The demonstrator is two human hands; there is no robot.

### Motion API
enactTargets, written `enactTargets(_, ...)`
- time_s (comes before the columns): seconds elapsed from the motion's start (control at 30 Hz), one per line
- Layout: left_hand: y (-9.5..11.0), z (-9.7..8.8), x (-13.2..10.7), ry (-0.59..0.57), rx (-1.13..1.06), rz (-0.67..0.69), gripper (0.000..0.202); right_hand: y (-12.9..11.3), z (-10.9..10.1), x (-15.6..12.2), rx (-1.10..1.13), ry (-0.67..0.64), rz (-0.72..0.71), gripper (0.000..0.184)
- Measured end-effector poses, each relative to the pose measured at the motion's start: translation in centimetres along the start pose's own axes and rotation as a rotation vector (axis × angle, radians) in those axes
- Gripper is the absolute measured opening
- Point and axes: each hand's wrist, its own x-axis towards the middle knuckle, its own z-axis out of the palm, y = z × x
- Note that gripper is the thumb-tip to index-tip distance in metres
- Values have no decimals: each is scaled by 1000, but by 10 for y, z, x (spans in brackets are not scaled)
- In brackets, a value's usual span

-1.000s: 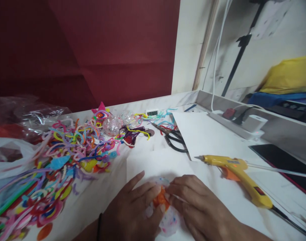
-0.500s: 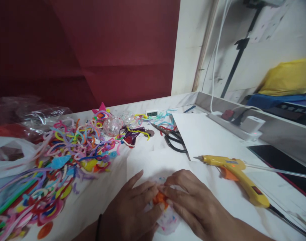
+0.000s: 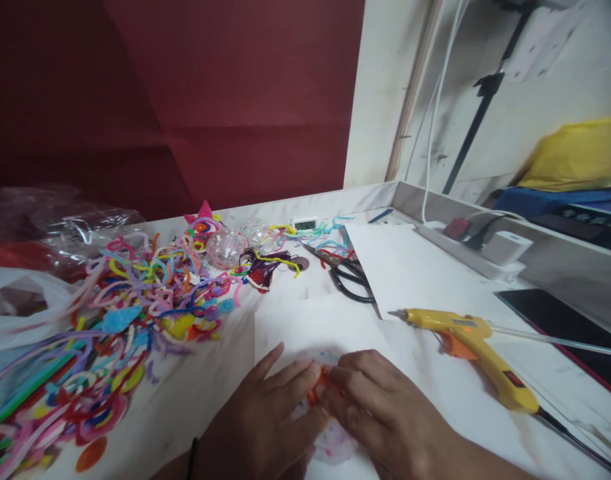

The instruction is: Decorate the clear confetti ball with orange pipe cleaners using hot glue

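Observation:
My left hand [image 3: 265, 417] and my right hand [image 3: 385, 410] meet at the near edge of the white table, both closed around a clear speckled ball [image 3: 335, 443] with an orange piece [image 3: 318, 393] pinched on top of it between their fingertips. The ball rests on a white paper sheet [image 3: 310, 327] and is mostly hidden under my fingers. A black band sits on my left wrist. A yellow hot glue gun [image 3: 478, 350] lies just right of my right hand, its nozzle pointing left.
A large heap of coloured pipe cleaners [image 3: 105, 333] fills the left side, beside plastic bags [image 3: 30, 267]. Black scissors [image 3: 353, 277], clear balls [image 3: 225, 248], a small digital display [image 3: 304, 224], a white power strip [image 3: 465, 250] and a dark tablet [image 3: 565, 323] lie farther back and right.
My right-hand fingers have slid leftward over the orange piece, hiding more of it and of the ball. The camera shifted slightly; nothing else on the table moved.

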Motion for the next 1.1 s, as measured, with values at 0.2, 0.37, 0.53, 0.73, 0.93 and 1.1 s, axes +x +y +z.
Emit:
enactTargets(0.2,0,1,-1,-21,-19,-8,19,1,-7,1,140,21,28,31)
enactTargets(0.37,2,-10,8,-39,-26,-10,19,0,-10,4,304,51,203,27)
enactTargets(0.53,1,-11,9,-55,-31,-4,21,0,-8,3,281,-1,281,26)
enactTargets(0.73,1,-1,-1,-87,-49,-37,20,2,-10,3,180,-7,218,25)
enactTargets(0.93,1,0,-3,-52,-53,-60,21,2,-11,3,109,-21,197,21)
enactTargets(1.1,3,2,-2,11,-54,-66,18,2,-11,3,88,-13,189,22)
